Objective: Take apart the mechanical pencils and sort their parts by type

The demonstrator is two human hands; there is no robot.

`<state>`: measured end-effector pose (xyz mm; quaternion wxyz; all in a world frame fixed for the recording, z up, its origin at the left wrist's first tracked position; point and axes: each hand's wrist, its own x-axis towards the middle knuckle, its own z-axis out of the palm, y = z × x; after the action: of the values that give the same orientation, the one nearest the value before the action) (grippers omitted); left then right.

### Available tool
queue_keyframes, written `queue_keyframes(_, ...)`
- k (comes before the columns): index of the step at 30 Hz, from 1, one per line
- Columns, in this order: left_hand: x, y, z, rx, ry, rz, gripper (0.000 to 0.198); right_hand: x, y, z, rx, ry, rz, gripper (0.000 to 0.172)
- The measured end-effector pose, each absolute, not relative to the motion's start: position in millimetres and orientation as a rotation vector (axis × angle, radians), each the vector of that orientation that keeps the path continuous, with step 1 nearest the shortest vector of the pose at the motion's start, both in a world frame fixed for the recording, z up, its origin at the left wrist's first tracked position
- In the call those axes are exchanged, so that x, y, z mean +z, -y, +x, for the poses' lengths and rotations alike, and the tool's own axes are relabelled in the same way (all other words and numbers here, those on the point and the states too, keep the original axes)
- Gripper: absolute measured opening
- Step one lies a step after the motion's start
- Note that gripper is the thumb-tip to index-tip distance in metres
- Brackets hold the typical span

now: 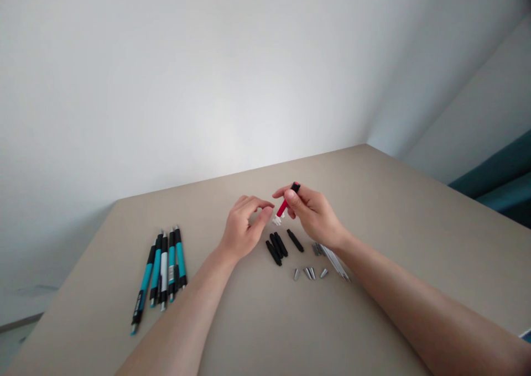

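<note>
My right hand (317,215) grips a red pen barrel (282,208) with a black upper end, tilted so its lower end points down and left. Just left of that end, my left hand (243,229) has thumb and forefinger brought together; anything between them is too small to make out. Small white plastic pieces (276,220) lie on the table beneath the barrel. Nearer to me are several black pen grips (272,252). Silver cone-shaped pen tips (309,273) sit below them. Thin pen refills (337,265) and small grey springs (316,249) lie by my right wrist.
Several click pens (165,268), mostly teal and black with one white, lie side by side at the left, partly behind my left forearm. The beige table (398,210) meets a white wall (232,77) at the back. A teal curtain (498,171) hangs at the right.
</note>
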<state>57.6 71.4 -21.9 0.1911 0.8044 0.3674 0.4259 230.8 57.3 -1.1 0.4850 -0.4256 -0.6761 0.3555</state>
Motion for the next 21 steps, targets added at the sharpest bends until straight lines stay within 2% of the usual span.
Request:
queue_keyframes(6,-23.9,-70.4,60.8,1.166,-1.006,2.329,0.017,-4.4,-55.0,225.1,0.996,1.494,-0.954,0.024)
queue_keyframes(10,-25.5,-71.4,57.8,1.317,-1.163,2.22,0.018,-2.7,-54.4,226.3,0.949,1.419,-1.063,0.031)
queue_keyframes(16,-23.6,-71.2,55.1,1.367,-1.194,2.206,0.028,-0.5,-52.8,233.5,0.618,1.645,-1.301,0.04)
queue_keyframes(21,-22.7,-69.6,56.8,1.313,-1.178,2.212,0.037,-0.2,-54.0,234.1,0.619,1.691,-1.286,0.035)
